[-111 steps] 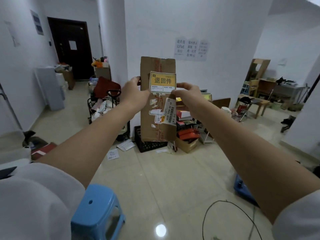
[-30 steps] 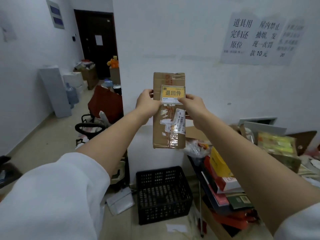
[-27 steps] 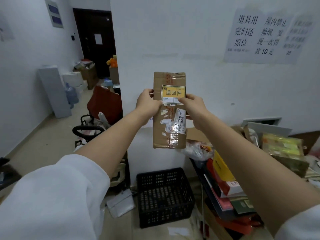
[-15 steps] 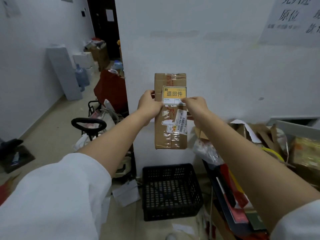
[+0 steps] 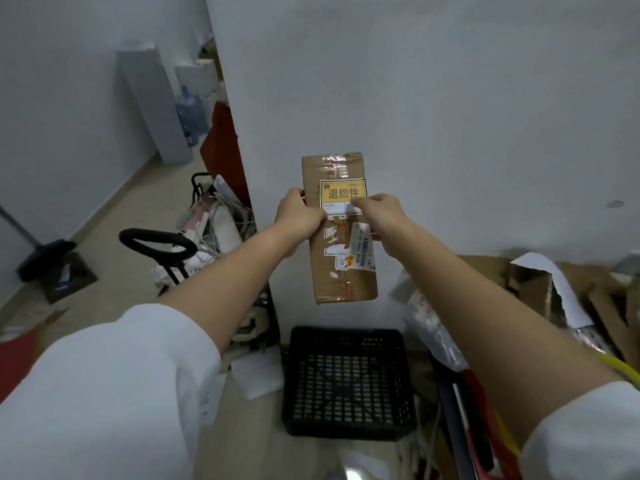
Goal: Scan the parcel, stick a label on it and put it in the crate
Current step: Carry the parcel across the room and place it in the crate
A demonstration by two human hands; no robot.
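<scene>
Parcel (image 5: 341, 230), a long brown cardboard box sealed with clear tape, is held upright in the air in front of a white wall (image 5: 433, 98), directly above the black crate (image 5: 348, 382) and well clear of its rim. Both arms reach forward, nearly straight, with white sleeves (image 5: 104, 393) pushed up past the elbows. The left hand (image 5: 299, 216) grips the parcel's left edge at about mid-height, thumb laid over the front face and fingers wrapped behind. The right hand (image 5: 379, 214) grips the opposite edge at the same height, its fingertips pressing on the lower right part of the yellow label (image 5: 343, 194), which sits flat on the upper half of the parcel's front and bears large dark characters. Below the hands, an older white barcode sticker (image 5: 362, 251) lies slightly crooked on the parcel's front. The crate stands on the floor against the wall's foot, its mesh bottom visible through the open top. Left of the crate lie white papers (image 5: 256, 374) and a cart with a black handle (image 5: 156, 244); right of the crate is a pile of flattened cardboard (image 5: 554, 289) and plastic-wrapped packages (image 5: 433, 327).
</scene>
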